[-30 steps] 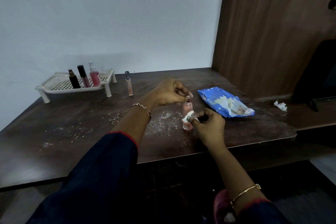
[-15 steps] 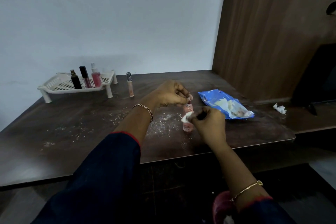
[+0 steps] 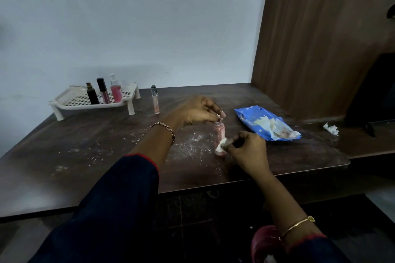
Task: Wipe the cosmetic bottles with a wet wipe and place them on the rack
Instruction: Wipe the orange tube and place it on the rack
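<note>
A small pink bottle stands upright on the dark wooden table. My left hand pinches its cap from above. My right hand grips a white wet wipe and presses it against the bottle's lower side. The white perforated rack sits at the back left and holds a black bottle, a dark-capped lip gloss and a pink spray bottle. A clear tube with a dark cap stands on the table just right of the rack.
A blue wet-wipe pack, open with wipes showing, lies right of the pink bottle. A crumpled used wipe lies on the lower ledge at far right. White crumbs dust the tabletop. A wooden panel rises at the right.
My right hand has slid the wipe lower down the pink bottle's side. My left hand stays on the cap. The view has tilted up slightly.
</note>
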`<state>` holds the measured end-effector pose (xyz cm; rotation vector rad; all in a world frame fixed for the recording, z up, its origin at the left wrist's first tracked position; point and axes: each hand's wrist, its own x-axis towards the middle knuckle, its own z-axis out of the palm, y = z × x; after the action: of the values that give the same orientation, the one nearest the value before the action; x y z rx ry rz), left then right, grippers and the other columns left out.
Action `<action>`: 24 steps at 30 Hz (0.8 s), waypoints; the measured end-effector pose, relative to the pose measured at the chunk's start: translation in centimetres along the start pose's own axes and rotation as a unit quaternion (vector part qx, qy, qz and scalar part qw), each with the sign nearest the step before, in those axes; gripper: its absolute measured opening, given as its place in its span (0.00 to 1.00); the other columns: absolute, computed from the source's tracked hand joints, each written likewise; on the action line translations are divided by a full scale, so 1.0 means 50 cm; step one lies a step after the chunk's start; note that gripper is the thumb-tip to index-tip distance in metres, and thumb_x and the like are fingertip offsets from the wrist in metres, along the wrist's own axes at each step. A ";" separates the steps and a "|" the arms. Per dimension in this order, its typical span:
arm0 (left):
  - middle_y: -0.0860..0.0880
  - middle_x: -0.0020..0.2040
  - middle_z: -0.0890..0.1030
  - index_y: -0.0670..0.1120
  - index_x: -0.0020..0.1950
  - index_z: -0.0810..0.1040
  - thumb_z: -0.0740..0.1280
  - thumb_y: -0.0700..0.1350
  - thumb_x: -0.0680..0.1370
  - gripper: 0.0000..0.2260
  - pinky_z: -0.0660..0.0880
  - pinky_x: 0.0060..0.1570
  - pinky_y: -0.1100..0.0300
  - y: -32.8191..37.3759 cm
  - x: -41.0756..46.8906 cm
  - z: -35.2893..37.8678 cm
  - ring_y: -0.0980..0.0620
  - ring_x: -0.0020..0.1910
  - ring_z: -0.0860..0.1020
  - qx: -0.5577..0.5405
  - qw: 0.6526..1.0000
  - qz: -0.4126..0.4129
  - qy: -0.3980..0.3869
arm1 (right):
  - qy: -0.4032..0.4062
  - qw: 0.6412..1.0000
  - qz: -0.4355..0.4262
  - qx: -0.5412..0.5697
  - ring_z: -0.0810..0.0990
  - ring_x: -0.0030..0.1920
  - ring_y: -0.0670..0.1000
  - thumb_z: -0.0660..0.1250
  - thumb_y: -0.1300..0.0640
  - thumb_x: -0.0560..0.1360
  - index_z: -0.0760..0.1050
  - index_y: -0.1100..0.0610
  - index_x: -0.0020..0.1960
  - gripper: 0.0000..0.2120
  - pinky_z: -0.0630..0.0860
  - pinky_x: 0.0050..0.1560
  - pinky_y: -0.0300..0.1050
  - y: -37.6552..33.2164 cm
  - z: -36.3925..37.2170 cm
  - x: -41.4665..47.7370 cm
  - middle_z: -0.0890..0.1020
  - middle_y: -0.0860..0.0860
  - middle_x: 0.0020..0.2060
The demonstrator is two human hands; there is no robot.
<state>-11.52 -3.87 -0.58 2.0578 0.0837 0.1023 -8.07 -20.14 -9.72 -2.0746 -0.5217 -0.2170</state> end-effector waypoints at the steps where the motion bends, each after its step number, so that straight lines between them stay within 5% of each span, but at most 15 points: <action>1: 0.53 0.44 0.81 0.30 0.56 0.75 0.67 0.28 0.72 0.12 0.76 0.31 0.71 0.000 -0.002 0.001 0.63 0.30 0.80 -0.003 1.000 -0.001 0.000 | 0.012 1.000 -0.011 0.014 0.75 0.30 0.39 0.78 0.55 0.63 0.76 0.52 0.31 0.10 0.70 0.34 0.33 -0.012 -0.002 0.005 0.78 0.42 0.27; 4: 0.48 0.41 0.83 0.33 0.52 0.78 0.70 0.31 0.71 0.10 0.77 0.35 0.66 -0.010 -0.003 0.009 0.57 0.33 0.80 -0.013 1.000 0.003 0.015 | 0.050 0.997 -0.037 0.040 0.77 0.32 0.41 0.78 0.55 0.64 0.77 0.53 0.35 0.09 0.69 0.35 0.29 -0.033 0.006 0.015 0.79 0.43 0.29; 7: 0.37 0.47 0.83 0.38 0.45 0.80 0.73 0.34 0.69 0.07 0.78 0.48 0.51 -0.023 -0.005 0.017 0.43 0.43 0.79 -0.039 0.998 0.013 0.043 | 0.068 0.995 -0.036 0.058 0.80 0.35 0.45 0.78 0.54 0.63 0.77 0.54 0.35 0.10 0.75 0.39 0.40 -0.027 0.023 0.009 0.81 0.45 0.32; 10: 0.35 0.48 0.82 0.37 0.45 0.79 0.73 0.33 0.68 0.08 0.75 0.55 0.42 -0.029 -0.008 0.018 0.36 0.49 0.79 -0.060 0.996 0.010 0.057 | 0.040 0.999 -0.008 0.036 0.79 0.33 0.39 0.78 0.55 0.63 0.78 0.55 0.36 0.09 0.76 0.40 0.38 -0.009 0.030 -0.010 0.81 0.44 0.31; 12: 0.39 0.45 0.83 0.33 0.47 0.77 0.73 0.32 0.68 0.10 0.77 0.52 0.46 -0.030 -0.005 0.016 0.38 0.47 0.79 -0.059 0.997 0.003 0.056 | 0.018 1.000 0.003 0.013 0.79 0.33 0.40 0.78 0.54 0.62 0.78 0.54 0.35 0.09 0.75 0.41 0.37 0.001 0.035 -0.021 0.82 0.44 0.32; 16: 0.47 0.39 0.82 0.33 0.44 0.77 0.73 0.32 0.68 0.08 0.78 0.31 0.66 -0.023 0.002 0.021 0.57 0.32 0.80 -0.045 0.997 0.002 0.065 | 0.038 0.999 0.005 0.008 0.81 0.38 0.47 0.78 0.53 0.61 0.78 0.53 0.34 0.09 0.75 0.43 0.42 0.002 0.040 -0.019 0.83 0.46 0.34; 24: 0.40 0.36 0.80 0.41 0.35 0.77 0.74 0.32 0.68 0.08 0.72 0.25 0.66 -0.024 0.012 0.032 0.55 0.24 0.73 -0.040 0.997 -0.004 0.073 | 0.147 0.986 -0.066 0.039 0.75 0.35 0.46 0.76 0.52 0.63 0.74 0.52 0.33 0.11 0.64 0.38 0.36 -0.048 0.039 0.001 0.77 0.45 0.33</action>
<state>-10.79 -4.64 -2.37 1.9680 0.1749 0.2470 -9.18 -17.40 -8.89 -1.8906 -0.4782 -0.5629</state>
